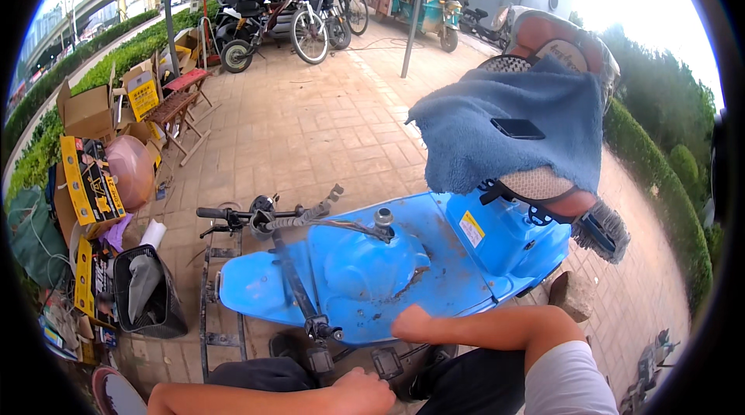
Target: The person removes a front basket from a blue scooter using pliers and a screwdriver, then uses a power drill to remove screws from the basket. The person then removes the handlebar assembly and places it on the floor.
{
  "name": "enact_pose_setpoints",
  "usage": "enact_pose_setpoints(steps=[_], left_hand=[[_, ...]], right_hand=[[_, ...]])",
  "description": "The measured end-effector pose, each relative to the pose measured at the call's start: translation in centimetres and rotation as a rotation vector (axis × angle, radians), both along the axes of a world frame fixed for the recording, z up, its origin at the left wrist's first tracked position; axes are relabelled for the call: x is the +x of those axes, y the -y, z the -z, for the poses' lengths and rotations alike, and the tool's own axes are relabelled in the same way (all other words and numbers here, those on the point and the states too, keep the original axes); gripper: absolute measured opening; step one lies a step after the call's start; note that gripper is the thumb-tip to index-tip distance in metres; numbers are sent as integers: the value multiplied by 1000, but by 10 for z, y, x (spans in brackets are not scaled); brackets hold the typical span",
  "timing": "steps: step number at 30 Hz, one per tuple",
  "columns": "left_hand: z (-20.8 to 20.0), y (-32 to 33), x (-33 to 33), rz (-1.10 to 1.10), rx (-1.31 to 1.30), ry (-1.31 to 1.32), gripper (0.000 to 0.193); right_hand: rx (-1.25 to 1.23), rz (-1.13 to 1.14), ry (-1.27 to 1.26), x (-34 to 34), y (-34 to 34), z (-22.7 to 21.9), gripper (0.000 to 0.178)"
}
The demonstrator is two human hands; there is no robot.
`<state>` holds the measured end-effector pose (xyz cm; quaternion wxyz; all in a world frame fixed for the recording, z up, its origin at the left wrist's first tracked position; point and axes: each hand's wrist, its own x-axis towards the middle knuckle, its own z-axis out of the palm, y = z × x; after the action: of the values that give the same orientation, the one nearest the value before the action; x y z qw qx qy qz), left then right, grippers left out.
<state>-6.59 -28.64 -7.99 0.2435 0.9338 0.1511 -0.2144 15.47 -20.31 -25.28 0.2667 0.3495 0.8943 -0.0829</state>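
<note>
A blue electric scooter body point(365, 267) lies across the space before me, its floor panel scuffed and dirty. At the panel's near edge is my right hand point(413, 324), closed like a fist; what it holds, if anything, is hidden. My left hand point(365, 392) is lower, above my lap, with its fingers curled in; I cannot make out anything in them. Two pedals or small footrests point(386, 363) show between my hands and the scooter. The handlebar point(216, 213) is turned sideways at the left, and a bare steering stem point(382, 217) pokes up through the blue panel.
A blue towel point(512, 116) with a phone point(518, 128) covers the seat. Cardboard boxes point(85, 112), a black basket point(147, 291) and a folding stool point(177, 108) stand at left. A brick point(573, 296) is at right. Bicycles point(309, 34) and a person on a three-wheeler point(438, 11) are farther off.
</note>
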Motion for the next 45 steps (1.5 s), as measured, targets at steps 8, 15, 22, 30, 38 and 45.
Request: enact_pose_setpoints(steps=[8, 15, 22, 30, 38, 45], left_hand=[[-4, -2, -3, 13, 20, 36, 25], [-7, 0, -9, 6, 43, 35, 22], [1, -1, 1, 27, 24, 59, 19], [7, -3, 0, 1, 38, 35, 19], [11, -3, -4, -6, 52, 18, 17], [15, -1, -15, -83, 12, 94, 14]], right_hand=[[-114, 213, -90, 15, -37, 17, 13], [-791, 1321, -380, 66, -45, 52, 21], [-183, 326, -499, 69, -32, 48, 17], [2, -160, 83, -16, -16, -15, 14], [134, -251, 473, -58, 2, 48, 10], [93, -356, 809, -98, 1, 27, 3]])
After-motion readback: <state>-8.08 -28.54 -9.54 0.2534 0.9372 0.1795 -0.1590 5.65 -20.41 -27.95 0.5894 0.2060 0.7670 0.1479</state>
